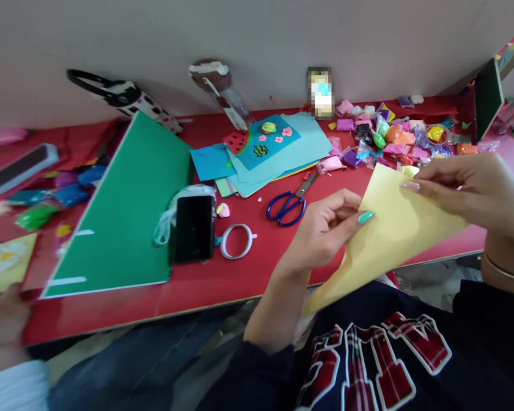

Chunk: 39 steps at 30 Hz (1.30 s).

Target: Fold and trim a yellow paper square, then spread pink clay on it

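A sheet of yellow paper (405,228) is held up at a slant between my two hands, over the table's front edge. My left hand (329,231) pinches its left edge, the green-nailed thumb lying on the front. On the upper right side of the sheet, the thumb and fingers of my right hand (471,191) are closed on it. Blue-handled scissors (289,205) lie on the red table just left of my left hand. Beyond them is a stack of light blue paper (310,140), topped by a darker blue sheet with a watermelon slice and small clay pieces.
Many small clay packets (396,137) are heaped at the back right. A green board (124,222) leans at the left, beside a black phone (195,228) and a white ring (236,241). Bottles (223,91) stand behind. Another person's hand (4,314) is at far left.
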Each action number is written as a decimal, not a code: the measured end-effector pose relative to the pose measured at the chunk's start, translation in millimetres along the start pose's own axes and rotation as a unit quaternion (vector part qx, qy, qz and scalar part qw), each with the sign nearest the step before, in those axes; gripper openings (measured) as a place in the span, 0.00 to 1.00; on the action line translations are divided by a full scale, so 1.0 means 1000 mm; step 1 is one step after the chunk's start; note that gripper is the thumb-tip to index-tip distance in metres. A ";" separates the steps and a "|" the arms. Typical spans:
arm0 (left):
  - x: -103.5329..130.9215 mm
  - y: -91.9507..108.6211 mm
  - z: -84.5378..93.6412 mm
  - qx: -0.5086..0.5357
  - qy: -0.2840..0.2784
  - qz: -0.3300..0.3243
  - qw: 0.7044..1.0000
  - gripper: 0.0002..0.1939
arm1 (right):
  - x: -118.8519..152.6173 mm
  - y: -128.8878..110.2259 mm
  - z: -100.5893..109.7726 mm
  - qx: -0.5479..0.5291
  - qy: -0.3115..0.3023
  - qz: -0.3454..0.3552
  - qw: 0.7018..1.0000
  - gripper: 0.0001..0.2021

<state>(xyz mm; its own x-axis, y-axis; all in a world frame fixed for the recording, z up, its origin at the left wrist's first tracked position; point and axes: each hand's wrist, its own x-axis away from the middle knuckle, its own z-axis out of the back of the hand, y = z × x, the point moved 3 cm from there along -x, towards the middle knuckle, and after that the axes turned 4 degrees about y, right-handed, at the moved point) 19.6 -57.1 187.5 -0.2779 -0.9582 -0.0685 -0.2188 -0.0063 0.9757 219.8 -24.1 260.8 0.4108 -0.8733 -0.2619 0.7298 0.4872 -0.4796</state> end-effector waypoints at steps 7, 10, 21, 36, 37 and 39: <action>-0.048 -0.097 0.022 -0.230 0.208 0.051 0.949 0.09 | -0.087 0.036 -0.053 0.262 0.030 0.058 0.963 0.16; -0.054 -0.134 0.036 -0.305 0.216 0.062 0.925 0.05 | -0.073 0.061 -0.125 0.154 -0.035 0.068 0.985 0.20; -0.070 -0.169 0.056 -0.568 0.006 -0.028 0.822 0.25 | 0.001 0.108 -0.238 0.124 -0.031 -0.001 0.992 0.28; -0.062 -0.177 0.052 -0.674 0.006 0.009 0.738 0.29 | 0.003 0.099 -0.238 0.126 -0.002 -0.045 0.991 0.26; -0.061 -0.177 0.051 -0.674 0.005 0.011 0.739 0.29 | 0.003 0.098 -0.238 0.123 -0.001 -0.047 0.991 0.26; -0.060 -0.176 0.050 -0.673 0.006 0.018 0.739 0.29 | 0.004 0.096 -0.239 0.119 -0.001 -0.053 0.992 0.27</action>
<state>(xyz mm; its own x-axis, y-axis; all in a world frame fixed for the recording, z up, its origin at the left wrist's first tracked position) 28.3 16.1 9.2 -0.2505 -0.9671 -0.0444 0.9199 -0.2520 0.3005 161.3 17.8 13.6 0.3263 -0.9194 -0.2198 0.8768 0.3813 -0.2931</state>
